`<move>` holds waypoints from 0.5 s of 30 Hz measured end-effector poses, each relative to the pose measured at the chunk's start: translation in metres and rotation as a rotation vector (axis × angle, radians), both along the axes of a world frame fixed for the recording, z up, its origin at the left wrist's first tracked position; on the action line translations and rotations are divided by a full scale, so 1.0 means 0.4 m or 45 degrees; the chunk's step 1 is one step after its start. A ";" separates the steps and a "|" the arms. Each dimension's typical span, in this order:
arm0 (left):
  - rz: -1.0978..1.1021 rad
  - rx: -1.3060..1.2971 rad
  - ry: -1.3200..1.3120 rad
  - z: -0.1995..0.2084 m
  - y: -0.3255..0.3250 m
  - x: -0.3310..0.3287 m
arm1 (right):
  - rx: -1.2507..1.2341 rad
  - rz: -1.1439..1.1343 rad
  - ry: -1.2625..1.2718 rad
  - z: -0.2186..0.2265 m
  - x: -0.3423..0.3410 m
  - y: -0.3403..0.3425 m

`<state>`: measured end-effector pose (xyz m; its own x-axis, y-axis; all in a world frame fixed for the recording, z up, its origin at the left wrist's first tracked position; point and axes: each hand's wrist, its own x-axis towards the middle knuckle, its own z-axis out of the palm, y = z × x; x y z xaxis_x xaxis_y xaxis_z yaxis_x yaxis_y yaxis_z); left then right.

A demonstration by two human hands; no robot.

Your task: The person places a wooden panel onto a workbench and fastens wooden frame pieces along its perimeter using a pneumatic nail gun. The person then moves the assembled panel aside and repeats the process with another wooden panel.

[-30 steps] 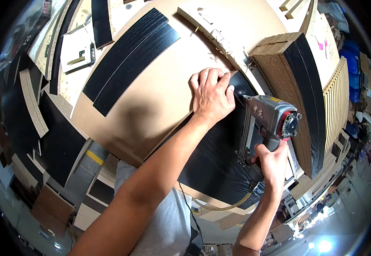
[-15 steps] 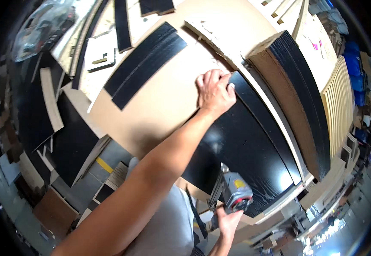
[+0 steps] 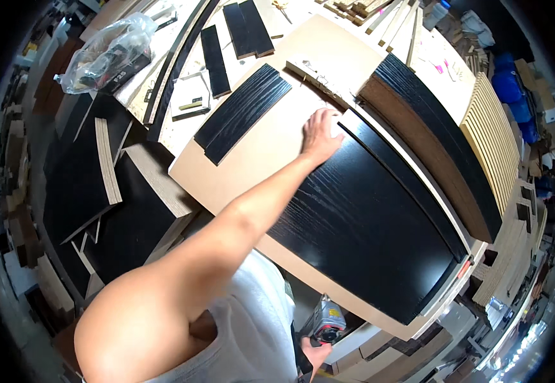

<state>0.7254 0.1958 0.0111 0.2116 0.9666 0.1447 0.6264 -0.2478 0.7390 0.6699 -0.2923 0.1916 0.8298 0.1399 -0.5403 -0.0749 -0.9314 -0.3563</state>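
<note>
A large black wood-grain panel [image 3: 367, 236] lies on a tan board [image 3: 226, 169]. At the panel's far left corner, my left hand [image 3: 321, 137] rests with its fingers bent over the edge, gripping it. A narrow black strip [image 3: 411, 185] runs along the panel's far long side, against a pale wooden edge. Close to my body and off the near edge of the board, my right hand [image 3: 317, 353] is wrapped round the handle of a grey and red nail gun [image 3: 328, 319]. The gun's nose points up, apart from the panel.
A thick black-topped block [image 3: 443, 140] stands beyond the panel, next to a stack of slats [image 3: 491, 140]. Short black boards [image 3: 242, 115] lie to the left. A plastic bag [image 3: 114, 51] sits at the far left, above black panels [image 3: 76, 166] with pale edges.
My right hand has drawn the nail gun back from over the panel toward my body. The left hand stays at the panel's far left corner. The view has shifted.
</note>
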 end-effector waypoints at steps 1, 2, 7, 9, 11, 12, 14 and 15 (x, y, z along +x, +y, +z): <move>-0.035 -0.015 0.086 0.003 0.001 -0.038 | 0.011 -0.013 -0.012 -0.004 -0.020 -0.023; 0.007 0.013 0.088 0.015 -0.003 -0.086 | 0.093 0.032 -0.094 -0.025 -0.051 -0.065; 0.185 0.080 0.700 0.036 0.050 -0.406 | 0.195 0.096 -0.176 -0.238 -0.162 -0.327; 0.084 -0.031 0.759 0.040 0.082 -0.535 | 0.227 0.072 -0.332 -0.197 -0.196 -0.267; -0.021 -0.176 0.833 0.087 0.091 -0.558 | 0.264 -0.120 -0.105 -0.185 -0.219 -0.246; -0.031 -0.227 0.817 0.104 0.101 -0.600 | 0.232 -0.186 -0.059 -0.202 -0.215 -0.233; -0.092 -0.166 0.738 0.100 0.114 -0.603 | 0.303 -0.350 -0.078 -0.131 -0.232 -0.142; -0.109 -0.122 0.687 0.098 0.119 -0.595 | 0.233 -0.447 -0.027 -0.124 -0.240 -0.127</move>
<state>0.4873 0.2432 0.0502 0.3094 0.9463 -0.0937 0.9030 -0.2615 0.3409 0.5738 -0.3431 0.1421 0.8549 -0.0617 -0.5150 -0.3684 -0.7712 -0.5191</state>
